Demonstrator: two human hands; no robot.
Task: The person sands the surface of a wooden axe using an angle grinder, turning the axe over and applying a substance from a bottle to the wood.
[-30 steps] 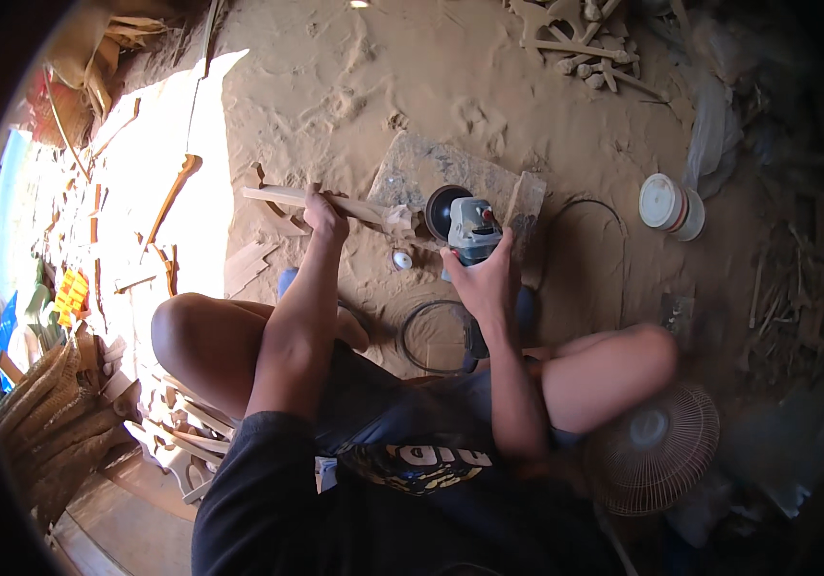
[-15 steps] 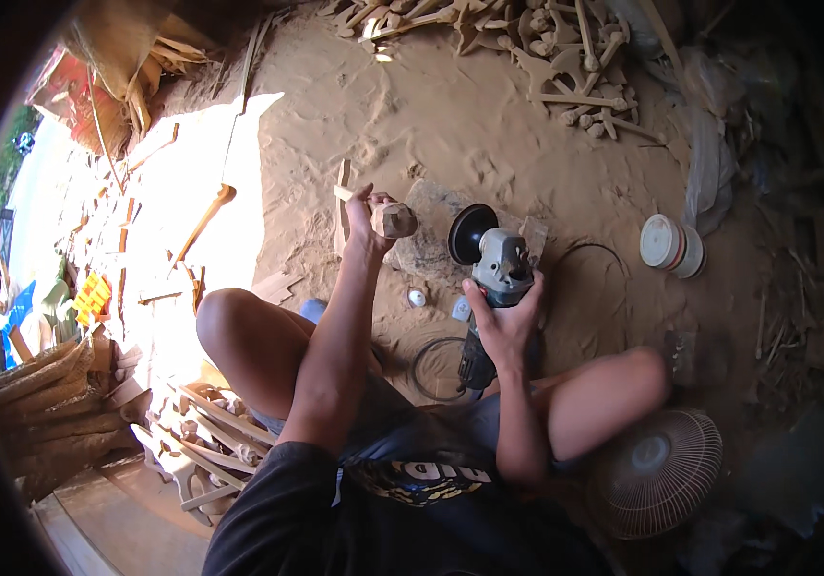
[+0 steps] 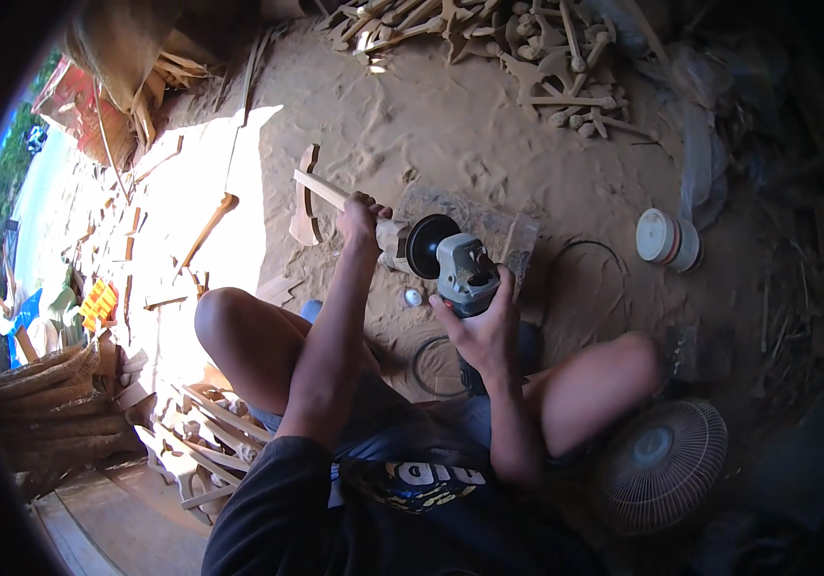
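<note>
My left hand (image 3: 361,219) is closed around a pale wooden piece (image 3: 322,188), a straight shaft with a thick faceted block (image 3: 391,238) at its near right end. My right hand (image 3: 490,328) grips an angle grinder (image 3: 460,274), a grey-headed tool with a round black disc (image 3: 431,244). The disc's face meets the block, or comes very close to it; contact itself is hard to make out. Beneath both hands is a flat, dusty slab (image 3: 517,235). Just beyond my left hand, a curved flat wooden piece (image 3: 305,223) lies on the dusty ground.
Carved wooden pieces are heaped at the far side (image 3: 551,62) and beside my left knee (image 3: 205,432). A white tub (image 3: 658,236) stands to the right, and a round fan (image 3: 666,466) near my right knee. A dark cable (image 3: 580,245) curls over the sand. A small white round object (image 3: 414,297) lies near the slab.
The grinder has moved left, bringing its disc up to the wooden block. My left hand has turned the wooden piece, so more of its shaft shows toward the far left.
</note>
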